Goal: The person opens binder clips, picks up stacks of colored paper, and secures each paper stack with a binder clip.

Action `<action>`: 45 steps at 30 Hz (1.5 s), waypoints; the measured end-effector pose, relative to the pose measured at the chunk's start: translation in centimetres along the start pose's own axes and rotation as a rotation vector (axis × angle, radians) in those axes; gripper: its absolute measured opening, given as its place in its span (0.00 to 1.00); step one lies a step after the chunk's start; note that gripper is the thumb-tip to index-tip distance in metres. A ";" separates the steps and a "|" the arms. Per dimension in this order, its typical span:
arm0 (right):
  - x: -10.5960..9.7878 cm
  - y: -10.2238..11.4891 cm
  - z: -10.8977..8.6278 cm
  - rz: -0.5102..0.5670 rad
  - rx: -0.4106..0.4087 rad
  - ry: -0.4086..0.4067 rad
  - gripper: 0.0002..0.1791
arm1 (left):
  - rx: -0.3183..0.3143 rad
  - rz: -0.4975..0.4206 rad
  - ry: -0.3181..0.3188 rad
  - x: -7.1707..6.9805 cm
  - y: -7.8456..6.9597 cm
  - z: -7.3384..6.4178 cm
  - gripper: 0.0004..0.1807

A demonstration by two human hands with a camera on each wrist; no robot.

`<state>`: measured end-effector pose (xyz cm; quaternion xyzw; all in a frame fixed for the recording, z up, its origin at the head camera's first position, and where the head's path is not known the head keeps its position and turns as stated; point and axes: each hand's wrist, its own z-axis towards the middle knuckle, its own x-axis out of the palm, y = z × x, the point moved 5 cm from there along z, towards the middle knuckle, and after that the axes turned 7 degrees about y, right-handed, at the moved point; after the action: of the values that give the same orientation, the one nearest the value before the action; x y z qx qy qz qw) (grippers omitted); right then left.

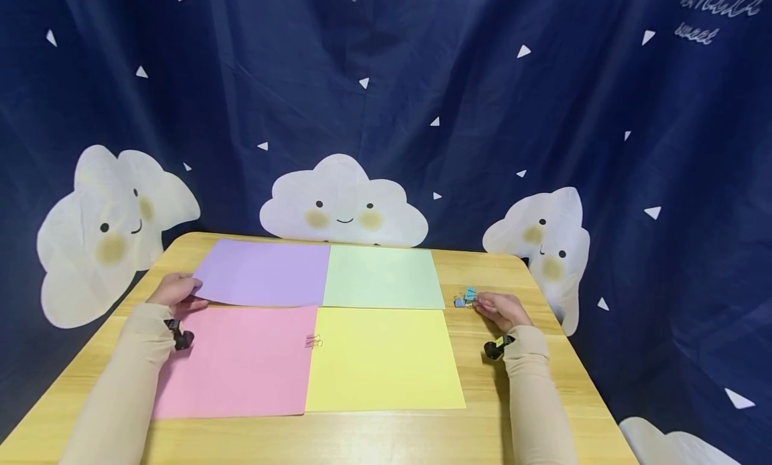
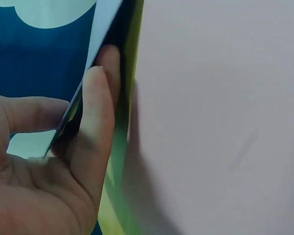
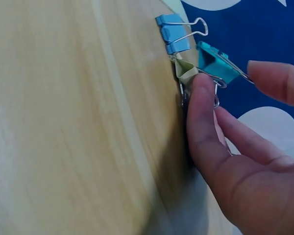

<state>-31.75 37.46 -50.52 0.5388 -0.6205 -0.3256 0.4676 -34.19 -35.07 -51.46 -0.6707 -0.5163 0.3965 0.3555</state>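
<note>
At the left, my left hand pinches the near left corner of a purple sheet of paper, thumb on one face and fingers beneath, the corner lifted slightly. In the left wrist view, the sheet's edge runs between thumb and fingers. On the right, my right hand pinches a teal binder clip by its wire handles. Close by it are a blue binder clip and a pale yellow binder clip, the latter partly hidden by a fingertip.
Pink paper with a pink binder clip on its right edge lies nearest, beside yellow paper. Pale green paper adjoins the purple sheet. Behind the wooden table hangs a dark blue curtain.
</note>
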 end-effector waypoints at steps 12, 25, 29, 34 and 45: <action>0.1 -0.1 -0.1 0.009 0.033 0.014 0.10 | -0.016 -0.089 0.023 0.1 0.4 -0.4 0.37; -0.3 -0.5 -0.1 -0.047 0.015 0.050 0.21 | 0.033 -0.080 -0.006 0.0 0.6 -0.7 0.38; -0.3 -0.6 -0.1 0.004 0.002 0.030 0.13 | 0.034 -0.079 -0.004 -0.2 0.7 -0.4 0.37; 0.1 -0.5 -0.3 -0.002 -0.005 0.022 0.14 | 0.036 -0.065 -0.002 -0.2 0.7 -0.3 0.36; 0.1 -0.5 -0.5 -0.038 -0.035 -0.020 0.23 | 0.094 -0.186 0.028 -0.3 1.2 -0.3 0.37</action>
<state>-31.07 37.28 -50.78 0.5388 -0.6092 -0.3508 0.4643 -33.47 -35.61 -52.31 -0.6079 -0.5520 0.3763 0.4291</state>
